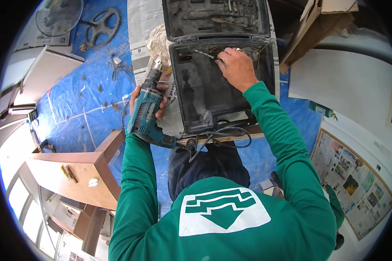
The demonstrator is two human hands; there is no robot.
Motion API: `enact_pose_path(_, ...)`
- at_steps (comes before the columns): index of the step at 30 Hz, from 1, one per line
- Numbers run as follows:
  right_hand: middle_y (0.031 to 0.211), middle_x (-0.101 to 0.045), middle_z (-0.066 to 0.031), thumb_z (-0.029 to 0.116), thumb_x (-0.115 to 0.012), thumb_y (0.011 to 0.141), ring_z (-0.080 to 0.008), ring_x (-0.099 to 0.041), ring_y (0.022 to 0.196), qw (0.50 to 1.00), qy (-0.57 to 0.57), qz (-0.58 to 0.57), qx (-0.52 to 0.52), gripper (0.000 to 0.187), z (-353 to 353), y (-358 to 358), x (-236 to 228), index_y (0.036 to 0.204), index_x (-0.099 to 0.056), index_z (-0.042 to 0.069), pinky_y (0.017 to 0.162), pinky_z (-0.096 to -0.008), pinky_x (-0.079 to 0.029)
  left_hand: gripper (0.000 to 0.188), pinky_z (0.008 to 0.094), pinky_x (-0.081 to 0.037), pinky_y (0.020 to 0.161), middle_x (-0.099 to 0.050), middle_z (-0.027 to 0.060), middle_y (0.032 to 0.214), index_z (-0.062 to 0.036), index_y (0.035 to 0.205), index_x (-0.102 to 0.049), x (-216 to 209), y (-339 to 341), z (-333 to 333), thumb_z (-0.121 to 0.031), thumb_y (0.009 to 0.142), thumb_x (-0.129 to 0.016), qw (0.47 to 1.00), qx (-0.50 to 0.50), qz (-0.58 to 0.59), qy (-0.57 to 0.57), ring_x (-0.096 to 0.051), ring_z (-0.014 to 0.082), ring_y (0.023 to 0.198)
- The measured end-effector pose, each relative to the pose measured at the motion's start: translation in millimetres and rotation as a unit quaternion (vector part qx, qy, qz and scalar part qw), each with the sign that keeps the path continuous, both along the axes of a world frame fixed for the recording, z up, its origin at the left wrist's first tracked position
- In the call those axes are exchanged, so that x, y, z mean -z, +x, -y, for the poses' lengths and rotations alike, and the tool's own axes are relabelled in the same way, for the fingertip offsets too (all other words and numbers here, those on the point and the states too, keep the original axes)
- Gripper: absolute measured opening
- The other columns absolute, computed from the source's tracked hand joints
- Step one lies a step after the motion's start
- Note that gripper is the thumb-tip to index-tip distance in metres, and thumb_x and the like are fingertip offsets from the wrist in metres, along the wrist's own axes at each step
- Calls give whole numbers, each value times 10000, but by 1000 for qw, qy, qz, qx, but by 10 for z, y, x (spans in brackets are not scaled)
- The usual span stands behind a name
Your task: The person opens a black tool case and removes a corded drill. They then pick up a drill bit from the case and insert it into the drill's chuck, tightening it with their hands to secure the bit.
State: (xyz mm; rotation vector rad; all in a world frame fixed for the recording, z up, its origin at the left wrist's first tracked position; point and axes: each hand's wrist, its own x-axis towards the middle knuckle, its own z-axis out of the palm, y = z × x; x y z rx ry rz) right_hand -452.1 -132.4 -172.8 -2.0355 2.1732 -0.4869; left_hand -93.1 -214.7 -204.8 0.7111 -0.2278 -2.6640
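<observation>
**Teal drill point(146, 114) in the left hand point(163, 104), right hand point(237, 67) in the case**

The drill is left of the open black case point(196, 93), its chuck point(154, 75) pointing away from the person and its handle point(162, 140) toward the body. The left hand grasps the drill's housing from beneath, just behind the chuck, with fingers showing on both sides. Whether the chuck holds a bit is too small to tell.

The drill looks heavy and rigid, with most of its weight probably in the motor housing. The ribbed middle and the handle seem the safest holds; the metal chuck could be slippery and may turn. The stiff-looking cable point(241, 129), looped over the case's near edge, could tug or snag.

The right hand reaches into the case's far right part, fingers curled down. A spiral drill bit point(202, 53) lies by its fingertips; whether the 2 touch cannot be told. The bit looks slim, light and hard, and its plain end would be the better hold.

Around them, the hinged lid point(183, 30) lies open, newspaper point(140, 24) covers the desk point(258, 131), and crumpled paper or cloth point(157, 41) sits beyond the chuck. A blue sheet point(69, 114) covers the floor.
</observation>
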Motion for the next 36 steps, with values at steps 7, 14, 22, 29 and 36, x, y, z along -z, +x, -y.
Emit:
enact_pose_path(7, 966, -782, -138, 253, -714, 996, -408, -738, 945, 990, -43, 42, 127, 195, 217, -708, -575, 953, -805, 87, 857, -526, -587, 995, 344, -565, 474, -607, 228, 917, 110, 1532, -434, 45, 72, 1, -753, 1036, -455, 1000, 5, -2, 14, -656, 273, 559)
enact_pose_path(14, 968, -800, -175, 409, -696, 988, -426, -752, 981, 990, 91, -97, 48, 339, 1115, -1611, -114, 1004, -844, 105, 874, -535, -593, 993, 328, -560, 503, -621, 217, 888, 153, 1491, -467, 19, 5, 54, -734, 1045, -431, 1000, 20, -19, -9, -629, 242, 541)
enact_pose_path(22, 1026, -799, -116, 296, -751, 968, -367, -757, 960, 989, -33, 84, 117, 204, 58, -266, -256, 1046, -819, 121, 802, -483, -599, 1004, 334, -551, 484, -612, 215, 889, 136, 1515, -442, 88, 38, 8, -748, 1039, -456, 1000, 11, -15, -18, -633, 252, 531)
enact_pose_path(29, 1103, -641, -85, 137, -649, 924, -286, -647, 1113, 995, 4, -99, -9, 301, -27, 177, -117, 1200, -750, 73, 917, -437, -511, 993, 322, -551, 478, -600, 193, 846, 152, 1495, -463, -25, -19, 19, -733, 1046, -442, 1000, 11, 2, -20, -625, 233, 524)
enact_pose_path(36, 1445, -610, -138, 101, -673, 959, -325, -586, 1334, 993, 103, -37, 29, 391, -599, 219, -255, 1337, -691, 4, 1044, -488, -513, 1003, 340, -553, 474, -598, 206, 859, 149, 1514, -440, 20, -36, 16, -737, 1044, -457, 1000, 4, -14, -4, -625, 248, 514)
